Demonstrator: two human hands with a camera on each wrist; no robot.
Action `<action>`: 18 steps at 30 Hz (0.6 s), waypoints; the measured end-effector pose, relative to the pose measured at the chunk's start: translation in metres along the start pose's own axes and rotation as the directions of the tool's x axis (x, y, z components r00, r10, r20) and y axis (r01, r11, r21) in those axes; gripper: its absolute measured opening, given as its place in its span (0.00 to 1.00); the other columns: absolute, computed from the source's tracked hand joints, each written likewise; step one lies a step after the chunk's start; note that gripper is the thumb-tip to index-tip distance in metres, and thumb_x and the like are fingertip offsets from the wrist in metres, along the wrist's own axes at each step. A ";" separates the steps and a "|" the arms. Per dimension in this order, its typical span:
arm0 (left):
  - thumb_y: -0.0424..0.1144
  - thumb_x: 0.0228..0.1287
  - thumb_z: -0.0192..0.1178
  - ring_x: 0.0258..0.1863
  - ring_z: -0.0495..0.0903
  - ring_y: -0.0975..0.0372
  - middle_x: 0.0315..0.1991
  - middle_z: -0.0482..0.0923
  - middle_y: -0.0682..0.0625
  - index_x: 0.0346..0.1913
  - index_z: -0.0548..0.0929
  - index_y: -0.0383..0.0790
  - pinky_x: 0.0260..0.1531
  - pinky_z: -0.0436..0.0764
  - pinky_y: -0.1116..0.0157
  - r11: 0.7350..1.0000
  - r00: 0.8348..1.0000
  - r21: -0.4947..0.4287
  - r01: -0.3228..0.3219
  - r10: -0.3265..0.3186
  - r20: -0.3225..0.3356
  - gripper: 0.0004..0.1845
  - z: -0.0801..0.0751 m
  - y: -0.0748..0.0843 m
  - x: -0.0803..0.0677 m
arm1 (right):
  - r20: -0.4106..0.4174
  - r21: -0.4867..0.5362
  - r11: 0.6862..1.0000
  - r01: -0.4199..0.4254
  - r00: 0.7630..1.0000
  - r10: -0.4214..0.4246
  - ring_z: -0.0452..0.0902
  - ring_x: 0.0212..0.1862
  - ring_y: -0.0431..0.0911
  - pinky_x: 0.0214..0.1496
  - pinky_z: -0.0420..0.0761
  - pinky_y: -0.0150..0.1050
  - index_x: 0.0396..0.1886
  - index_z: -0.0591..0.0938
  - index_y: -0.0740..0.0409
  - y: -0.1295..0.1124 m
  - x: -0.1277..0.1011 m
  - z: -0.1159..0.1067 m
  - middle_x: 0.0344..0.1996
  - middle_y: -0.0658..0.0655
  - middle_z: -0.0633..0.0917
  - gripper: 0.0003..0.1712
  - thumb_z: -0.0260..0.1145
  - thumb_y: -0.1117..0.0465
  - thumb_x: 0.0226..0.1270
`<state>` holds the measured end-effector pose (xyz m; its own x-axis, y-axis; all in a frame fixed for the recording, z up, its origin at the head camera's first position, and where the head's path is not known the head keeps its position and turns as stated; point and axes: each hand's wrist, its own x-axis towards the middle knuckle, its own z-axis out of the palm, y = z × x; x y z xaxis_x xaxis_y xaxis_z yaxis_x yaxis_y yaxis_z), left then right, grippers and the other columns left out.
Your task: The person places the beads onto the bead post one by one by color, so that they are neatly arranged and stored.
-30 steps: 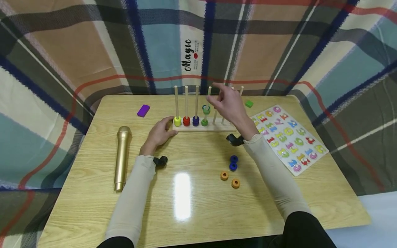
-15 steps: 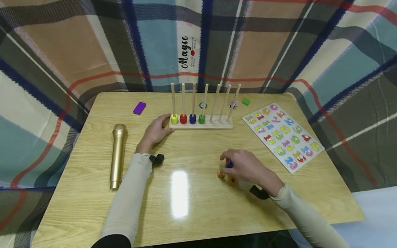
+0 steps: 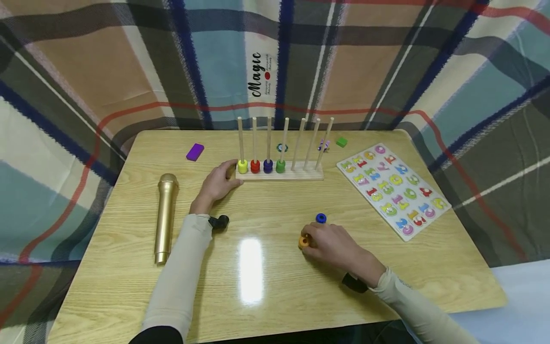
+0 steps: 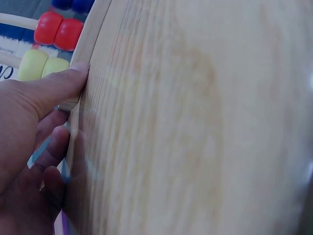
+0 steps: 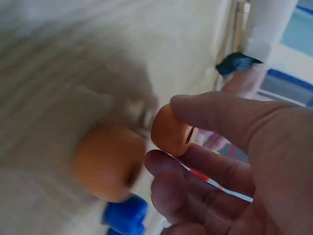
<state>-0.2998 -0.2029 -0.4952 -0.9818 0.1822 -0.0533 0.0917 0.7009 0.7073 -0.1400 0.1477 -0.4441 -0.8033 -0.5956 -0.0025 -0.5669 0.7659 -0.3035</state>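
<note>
Thumb and fingers of the right hand [image 5: 244, 161] are pinched on an orange ring [image 5: 168, 131] — the thumb lies across its top, a finger under it. A second orange ring [image 5: 108, 161] sits just beside it on the table [image 3: 266, 267], and a blue ring [image 3: 321, 218] lies a little beyond the hand, toward the rack. In the head view, the hand rests low on the tabletop near the front edge, knuckles up, with only a sliver of orange showing at the fingertips.

The left hand [image 3: 216, 181] is at the left end of the peg rack [image 3: 279, 174], thumb pressed against the wooden base and fingers curled loosely behind it, steadying it. Yellow, red, blue and green rings [image 3: 261, 166] already sit at the foot of the first four pegs; the three pegs on the right are bare.

This looks like the pick-up step — one ring gripped, not yet lifted clear. The next move probably calls for raising it, carrying it to a bare peg [image 3: 298, 143] and lining its hole up over the tip, which needs the ring held level and the base kept from sliding.
</note>
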 end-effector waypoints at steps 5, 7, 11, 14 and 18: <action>0.44 0.75 0.68 0.43 0.70 0.49 0.47 0.73 0.40 0.84 0.64 0.43 0.44 0.68 0.52 1.000 1.000 -0.002 -0.001 0.001 -0.003 0.40 0.000 0.001 -0.001 | -0.165 0.044 0.999 0.000 0.986 0.007 0.81 0.29 0.39 0.28 0.78 0.34 0.52 0.88 0.58 0.005 0.023 -0.035 0.43 0.54 0.90 0.16 0.78 0.59 0.68; 0.44 0.75 0.68 0.43 0.70 0.49 0.47 0.73 0.40 0.84 0.64 0.44 0.45 0.68 0.52 1.000 1.000 -0.006 0.005 -0.005 -0.001 0.40 0.000 0.002 -0.001 | -0.274 0.057 0.998 0.008 0.962 0.008 0.80 0.27 0.40 0.26 0.77 0.34 0.55 0.88 0.59 0.011 0.039 -0.056 0.45 0.57 0.89 0.17 0.76 0.60 0.70; 0.43 0.75 0.68 0.43 0.70 0.49 0.47 0.73 0.40 0.84 0.64 0.44 0.45 0.68 0.52 1.000 1.000 -0.012 -0.001 0.001 -0.003 0.40 0.000 0.002 0.001 | -0.496 0.113 0.994 -0.008 0.866 0.064 0.80 0.28 0.46 0.27 0.75 0.38 0.59 0.86 0.62 0.027 0.079 -0.098 0.49 0.61 0.88 0.19 0.73 0.62 0.72; 0.44 0.75 0.68 0.41 0.69 0.49 0.45 0.73 0.40 0.84 0.64 0.44 0.44 0.68 0.53 1.000 1.000 -0.016 -0.009 0.009 -0.006 0.39 0.000 0.002 0.001 | -0.605 0.161 0.987 -0.009 0.789 0.106 0.84 0.31 0.51 0.32 0.79 0.43 0.60 0.85 0.63 0.036 0.108 -0.121 0.52 0.62 0.88 0.19 0.73 0.62 0.74; 0.43 0.75 0.69 0.39 0.68 0.50 0.43 0.72 0.41 0.83 0.65 0.44 0.42 0.67 0.54 1.000 1.000 -0.023 -0.002 0.002 -0.005 0.39 0.000 0.002 -0.001 | -0.610 0.158 0.987 -0.036 0.782 0.126 0.88 0.37 0.55 0.41 0.85 0.49 0.62 0.85 0.63 0.040 0.135 -0.135 0.53 0.63 0.87 0.20 0.73 0.60 0.75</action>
<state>-0.2984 -0.2011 -0.4937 -0.9824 0.1803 -0.0480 0.0902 0.6841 0.7238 -0.2960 0.1307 -0.3283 -0.8114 -0.2213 0.5410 -0.5016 0.7389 -0.4500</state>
